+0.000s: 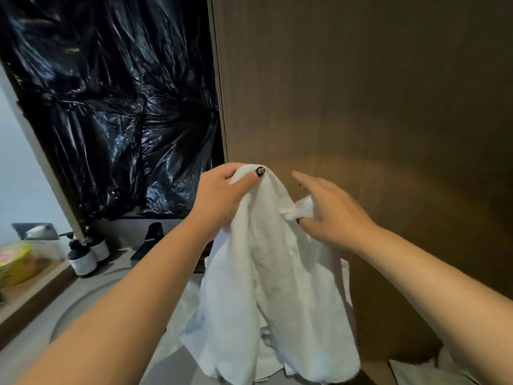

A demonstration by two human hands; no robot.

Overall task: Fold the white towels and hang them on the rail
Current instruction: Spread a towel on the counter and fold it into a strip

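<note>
Two bare forearms reach in from the bottom corners of the frame and meet at centre. At far left, a yellow-lidded container (pixel 12 259) sits on a wooden ledge; its red label is too blurred to read. Just right of it stand two dark pump bottles with white lower bands (pixel 82 257), no lettering legible, beside a round grey basin (pixel 91 304). Crumpled black plastic sheeting (pixel 111 101) fills the upper left. At centre, the left hand (pixel 222 193) clenches the top of a white terry towel (pixel 266 279), thumb pressed over the bunched fabric, and the cloth hangs down toward the lower middle. The right hand (pixel 330 212) pinches a corner of the same towel with its thumb while its fingers stretch out. A brown wood-grain wall panel (pixel 374 93) covers the right.
</note>
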